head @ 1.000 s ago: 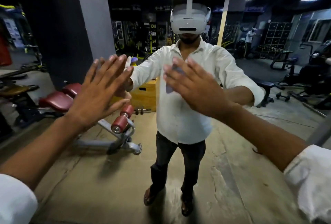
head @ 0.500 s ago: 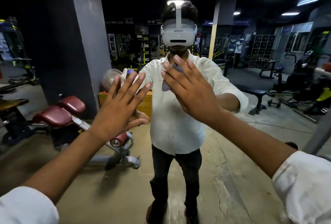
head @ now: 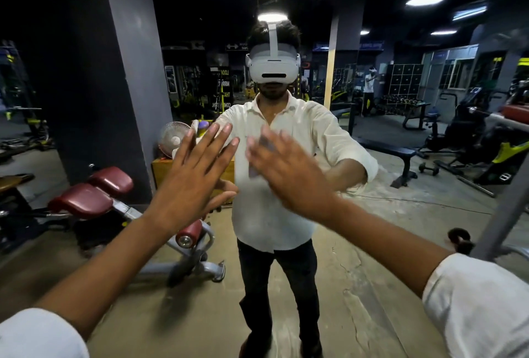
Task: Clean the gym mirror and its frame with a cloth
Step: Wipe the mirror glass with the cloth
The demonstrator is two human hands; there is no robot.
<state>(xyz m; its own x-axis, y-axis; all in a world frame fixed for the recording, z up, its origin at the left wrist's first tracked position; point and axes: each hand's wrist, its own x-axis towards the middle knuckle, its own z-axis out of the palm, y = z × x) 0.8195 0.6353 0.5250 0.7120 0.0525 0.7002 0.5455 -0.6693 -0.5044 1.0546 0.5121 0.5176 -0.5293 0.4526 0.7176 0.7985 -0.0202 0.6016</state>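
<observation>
Facing mirror [head: 372, 271]: reflected bench [head: 94, 197], fan [head: 174, 137], pillar [head: 123, 71].

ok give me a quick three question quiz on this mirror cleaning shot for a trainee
1. True or false: the left hand presses the cloth to the mirror.
2. The right hand is: A) a fist, B) flat and spread over the cloth, C) pinching a bottle.
3. Fill in: the pads of the bench reflected at the left are ____ in colour.

Key: 1 false (the left hand is bare on the glass); 2 B; 3 red.
</observation>
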